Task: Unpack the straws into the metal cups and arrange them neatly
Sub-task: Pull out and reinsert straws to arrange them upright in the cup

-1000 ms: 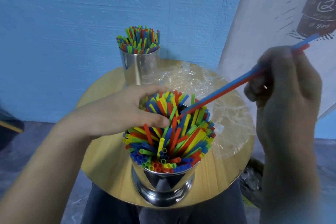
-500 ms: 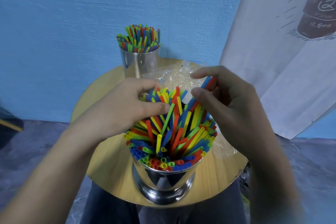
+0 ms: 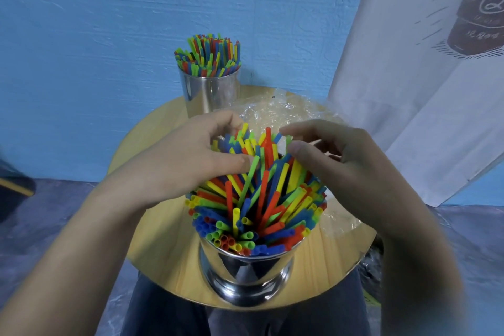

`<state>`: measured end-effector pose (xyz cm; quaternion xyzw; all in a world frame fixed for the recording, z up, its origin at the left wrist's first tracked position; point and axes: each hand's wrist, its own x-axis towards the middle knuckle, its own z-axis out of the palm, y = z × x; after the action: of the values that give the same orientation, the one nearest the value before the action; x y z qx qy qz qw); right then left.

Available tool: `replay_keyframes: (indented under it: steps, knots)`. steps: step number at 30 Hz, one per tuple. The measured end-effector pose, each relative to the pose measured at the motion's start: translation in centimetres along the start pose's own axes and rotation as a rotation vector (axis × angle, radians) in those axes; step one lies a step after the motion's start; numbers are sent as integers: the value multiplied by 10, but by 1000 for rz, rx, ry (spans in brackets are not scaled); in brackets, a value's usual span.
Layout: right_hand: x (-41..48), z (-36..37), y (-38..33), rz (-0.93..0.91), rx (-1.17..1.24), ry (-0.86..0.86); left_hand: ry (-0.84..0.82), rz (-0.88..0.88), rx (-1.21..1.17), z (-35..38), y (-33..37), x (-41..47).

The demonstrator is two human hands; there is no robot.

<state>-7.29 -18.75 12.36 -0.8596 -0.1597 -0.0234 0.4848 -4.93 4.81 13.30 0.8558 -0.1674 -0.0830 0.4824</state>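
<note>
**Both hands working at the straws in the near cup**

The left hand (image 3: 177, 172) is coming in from the lower left with the forearm angled up across the counter (image 3: 161, 226). Its fingers (image 3: 223, 121) are curling over the far left side of the straws (image 3: 261, 207), and its thumb (image 3: 240, 165) is pressing against their near side. The grip is closing round that part of the bundle, with the tall straw tips poking up between thumb and fingers.

The right hand (image 3: 354, 172) is arching in from the lower right, wrist raised and palm facing down. Its index finger (image 3: 302, 129) is stretching out over the far tips, and its thumb (image 3: 302, 150) is lying just below it, touching the straw tops. A few tips are sitting between the two, but the view is too blurred to tell whether this grip is pinching any of them.

The straws are fanning out of the near metal cup (image 3: 245, 270), which is standing at the front edge of the round wooden counter. The far metal cup (image 3: 210, 90) is standing upright at the back edge, holding the far straws (image 3: 210, 54). Crumpled clear plastic wrap (image 3: 286, 112) is lying between the two cups, spreading to the right behind the hands. A white cloth (image 3: 409, 90) is hanging at the right against the blue wall (image 3: 109, 22).
</note>
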Motion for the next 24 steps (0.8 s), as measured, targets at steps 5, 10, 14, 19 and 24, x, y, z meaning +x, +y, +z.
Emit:
replay_keyframes:
  steps: [5, 10, 14, 19, 24]
  knots:
    - [-1, 2, -3, 46, 76, -68, -86, 14, 96, -1, 8, 7]
    - [0, 2, -2, 42, 121, -66, -45, 34, 176, -1, 13, 12]
    - [1, 2, -2, 7, 152, -65, -14, 31, 184, -1, 13, 11]
    - [1, 4, -3, -1, 187, -50, -80, 8, 180, -2, 12, 10]
    - [1, 5, 0, 26, 210, -21, -87, -29, 172, 1, 16, 12]
